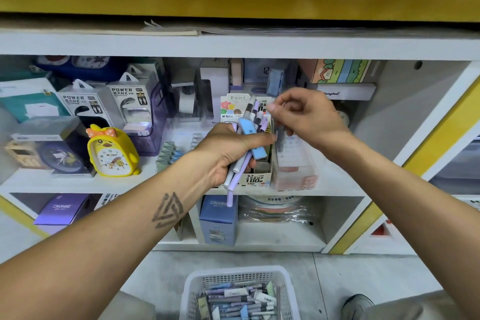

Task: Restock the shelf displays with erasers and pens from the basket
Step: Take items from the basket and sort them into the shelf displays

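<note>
Nearest you, on the floor at the bottom edge of the view, the white basket [191,291] holds a loose heap of pens and erasers [239,299], so there is plenty of stock left to move.

Above it, your left hand [223,150] is the supply: its grip is closed round a bundle of pens [240,163] in white, lilac and grey, with a blue eraser [253,139] caught among them. The bundle stands roughly upright in front of the middle shelf [337,179].

Your right hand [306,114] is a little further in, fingers curled over the top of the bundle. It appears to pinch a slim pen [279,135] hanging down over the clear display box [293,163], but that part is blurred, so treat it as likely, not certain.

You seem to be mid-way through the pen step, feeding them one at a time into a display. Next, lower the pen straight into the clear box without snagging its front wall, then pick the next one from the bundle. The eraser belongs elsewhere; keep it back.

On the shelf's front edge, the cardboard display box [255,180] marked 0.7 HB stands just left of the clear one, holding small flat packs. The clear box's contents are too blurred to tell. Further left stands a yellow duck clock [111,153], with power bank boxes [130,101] behind it.
</note>
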`<state>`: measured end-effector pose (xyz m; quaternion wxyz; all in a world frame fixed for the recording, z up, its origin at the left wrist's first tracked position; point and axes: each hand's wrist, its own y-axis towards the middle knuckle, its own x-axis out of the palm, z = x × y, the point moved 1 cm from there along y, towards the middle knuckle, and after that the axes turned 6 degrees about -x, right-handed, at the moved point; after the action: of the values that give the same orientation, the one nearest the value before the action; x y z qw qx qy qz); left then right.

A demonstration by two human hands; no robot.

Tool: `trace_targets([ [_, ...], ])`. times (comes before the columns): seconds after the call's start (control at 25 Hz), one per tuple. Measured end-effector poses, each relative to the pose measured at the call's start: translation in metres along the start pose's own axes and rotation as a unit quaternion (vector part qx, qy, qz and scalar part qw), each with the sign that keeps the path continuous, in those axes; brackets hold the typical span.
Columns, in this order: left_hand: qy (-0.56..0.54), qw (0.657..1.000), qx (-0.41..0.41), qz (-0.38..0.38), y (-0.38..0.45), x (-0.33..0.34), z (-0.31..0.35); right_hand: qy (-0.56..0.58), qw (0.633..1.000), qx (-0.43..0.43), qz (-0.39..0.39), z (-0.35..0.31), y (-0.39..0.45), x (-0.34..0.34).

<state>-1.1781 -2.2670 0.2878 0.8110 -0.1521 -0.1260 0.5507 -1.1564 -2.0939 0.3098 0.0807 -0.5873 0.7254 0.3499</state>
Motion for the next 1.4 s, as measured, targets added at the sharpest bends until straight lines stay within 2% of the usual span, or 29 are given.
trace_targets([
  [0.04,0.006,1.000,0.003,0.004,-0.001,0.000,0.000,0.064,0.997,0.032,-0.018,-0.010,-0.001,0.006],
  [0.08,0.010,1.000,0.007,0.008,-0.002,0.001,0.000,0.072,0.995,0.051,-0.040,-0.017,-0.003,0.012],
  [0.2,0.012,1.000,0.017,0.019,-0.004,-0.001,-0.001,0.004,0.994,0.080,-0.080,-0.029,-0.004,0.026],
  [0.36,0.018,0.999,0.023,0.032,-0.010,-0.017,0.001,-0.006,0.992,0.112,-0.058,-0.036,0.004,0.036],
  [0.48,0.033,0.997,0.047,0.050,-0.014,-0.037,0.005,0.035,0.992,0.100,-0.069,-0.047,0.007,0.053],
  [0.64,0.057,0.996,0.046,0.059,-0.022,-0.060,0.007,0.018,0.992,0.089,-0.087,-0.061,0.013,0.075],
  [0.76,0.032,0.998,0.028,0.045,-0.027,-0.087,0.012,0.114,0.986,0.096,-0.069,-0.064,0.019,0.083],
  [0.96,-0.079,0.994,-0.035,0.064,-0.036,-0.142,0.018,0.189,0.976,0.092,-0.064,-0.059,0.022,0.089],
  [1.08,-0.124,0.988,-0.054,0.074,-0.040,-0.163,0.016,0.169,0.980,0.061,-0.085,-0.057,0.021,0.101],
  [1.28,-0.145,0.985,-0.069,0.059,-0.045,-0.172,0.015,0.128,0.988,0.044,-0.076,-0.054,0.025,0.112],
  [1.4,-0.155,0.984,-0.067,0.061,-0.046,-0.174,0.016,0.064,0.995,0.023,-0.075,-0.052,0.032,0.118],
])
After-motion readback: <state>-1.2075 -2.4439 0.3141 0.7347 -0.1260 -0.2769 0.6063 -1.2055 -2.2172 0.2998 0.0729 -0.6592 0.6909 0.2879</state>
